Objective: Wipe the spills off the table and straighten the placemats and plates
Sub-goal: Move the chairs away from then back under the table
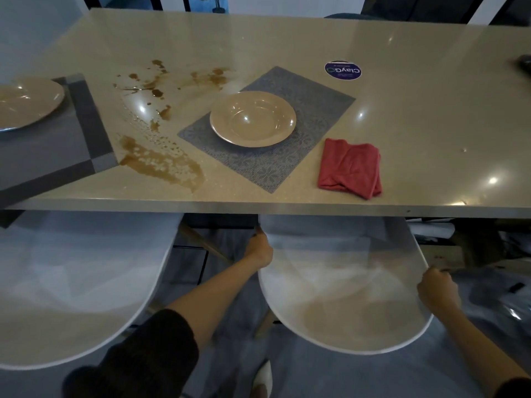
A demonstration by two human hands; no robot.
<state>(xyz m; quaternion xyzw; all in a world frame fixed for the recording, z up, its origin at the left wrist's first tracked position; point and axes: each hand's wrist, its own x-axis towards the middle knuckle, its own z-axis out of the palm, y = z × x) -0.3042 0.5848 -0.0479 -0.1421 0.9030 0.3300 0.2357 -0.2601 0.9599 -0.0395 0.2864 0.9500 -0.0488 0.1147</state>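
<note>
The white chair (342, 285) is gripped on both sides: the left hand (260, 249) is curled round its left rim, close under the table edge, and the right hand (438, 291) is curled round its right rim. A second white chair (77, 285) is tucked beside the left arm.

Just beyond and above the hands, a folded red cloth (350, 168) lies near the front edge of the table (416, 116), between the two hands. To the left of it, straight ahead of the left hand, a grey placemat (287, 165) is set crooked, its long axis running diagonally from near left to far right; a tan plate (253, 119) rests on its left half. Further left, brown spills (161, 165) are spread in streaks and drops from the front edge towards the middle of the table. Beyond them a second, darker placemat (86, 116) is turned askew and overhangs the front edge, carrying another plate (26, 101). Open tabletop is seen ahead of the right hand, with a round purple sticker (342, 70) further back. Dark chairs stand at the far side.
</note>
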